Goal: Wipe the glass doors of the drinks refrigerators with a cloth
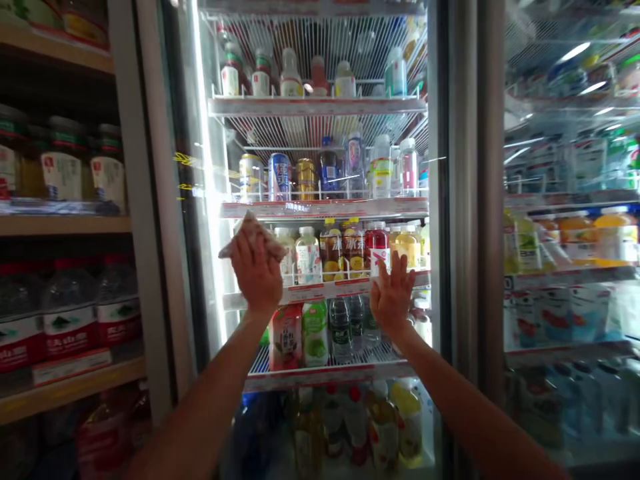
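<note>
My left hand (256,270) presses a crumpled light cloth (250,237) against the glass door (320,173) of a lit drinks cooler, at the height of the third shelf. My right hand (393,290) lies flat on the same glass to the right, fingers spread and pointing up, holding nothing. Behind the glass, wire shelves (320,290) carry rows of bottles (333,250) and cans (279,177).
An open wooden rack (65,223) at the left holds jars and large water bottles (70,313). A metal door frame (463,200) separates this cooler from a second glass-fronted cooler (570,233) at the right, also stocked with drinks.
</note>
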`<state>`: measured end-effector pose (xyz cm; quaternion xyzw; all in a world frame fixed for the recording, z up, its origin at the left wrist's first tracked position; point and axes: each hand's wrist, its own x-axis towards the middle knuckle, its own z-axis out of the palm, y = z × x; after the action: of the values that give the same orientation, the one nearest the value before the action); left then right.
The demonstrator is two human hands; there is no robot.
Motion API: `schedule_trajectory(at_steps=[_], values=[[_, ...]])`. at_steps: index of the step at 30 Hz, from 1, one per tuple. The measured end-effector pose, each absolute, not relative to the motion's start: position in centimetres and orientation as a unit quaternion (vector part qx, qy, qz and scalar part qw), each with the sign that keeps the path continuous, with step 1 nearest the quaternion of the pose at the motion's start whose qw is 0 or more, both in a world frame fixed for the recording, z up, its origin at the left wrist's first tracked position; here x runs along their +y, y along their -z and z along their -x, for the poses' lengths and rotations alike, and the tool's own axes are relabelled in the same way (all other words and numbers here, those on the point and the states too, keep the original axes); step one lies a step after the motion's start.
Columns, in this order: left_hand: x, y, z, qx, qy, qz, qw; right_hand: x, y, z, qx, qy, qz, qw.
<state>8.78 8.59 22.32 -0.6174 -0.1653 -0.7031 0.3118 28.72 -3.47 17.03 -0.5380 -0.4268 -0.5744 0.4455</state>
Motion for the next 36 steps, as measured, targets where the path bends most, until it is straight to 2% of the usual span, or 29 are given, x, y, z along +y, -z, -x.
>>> schedule_trajectory(at_steps=[5,6,10,12,15,16,21,23,26,27,30,32,36], values=[[8.2,-19.9,-8.4,-0.038,0.529,0.751,0.394,-1.9,-17.9,-25.9,-0.504,0.578,0.507,0.393],[8.6,-19.5,-7.7,-0.046,0.54,0.744,0.391,-1.8,-18.0,-25.6,-0.509,0.578,0.506,0.388],[10.2,-18.0,-4.7,-0.205,0.721,0.597,0.286,-1.7,-17.6,-25.6,-0.509,0.578,0.507,0.387],[10.2,-16.7,-4.5,-0.189,0.7,0.623,0.292,-1.9,-17.3,-25.8,-0.503,0.58,0.511,0.386],[9.8,-14.7,-4.6,-0.074,0.557,0.747,0.357,-2.0,-17.1,-26.1,-0.502,0.591,0.505,0.379],[9.8,-14.3,-4.5,-0.069,0.545,0.753,0.361,-2.1,-17.0,-26.1,-0.504,0.595,0.501,0.375],[10.5,-13.9,-4.3,-0.24,0.729,0.58,0.273,-2.0,-16.6,-26.1,-0.5,0.588,0.511,0.38],[10.0,-13.7,-5.4,-0.188,0.684,0.637,0.302,-2.0,-16.5,-26.0,-0.496,0.584,0.511,0.389],[9.3,-13.7,-6.0,-0.067,0.548,0.747,0.37,-2.3,-16.3,-26.0,-0.503,0.586,0.505,0.386],[9.4,-13.9,-5.7,-0.071,0.555,0.741,0.371,-2.4,-16.2,-26.0,-0.507,0.586,0.505,0.381],[9.9,-14.3,-4.7,-0.202,0.697,0.617,0.305,-2.5,-16.0,-26.0,-0.505,0.581,0.512,0.381],[9.8,-14.1,-4.9,-0.223,0.715,0.599,0.283,-2.5,-15.9,-26.0,-0.499,0.578,0.517,0.386],[9.2,-13.1,-5.8,-0.046,0.535,0.764,0.357,-2.8,-15.6,-26.3,-0.506,0.573,0.523,0.377]])
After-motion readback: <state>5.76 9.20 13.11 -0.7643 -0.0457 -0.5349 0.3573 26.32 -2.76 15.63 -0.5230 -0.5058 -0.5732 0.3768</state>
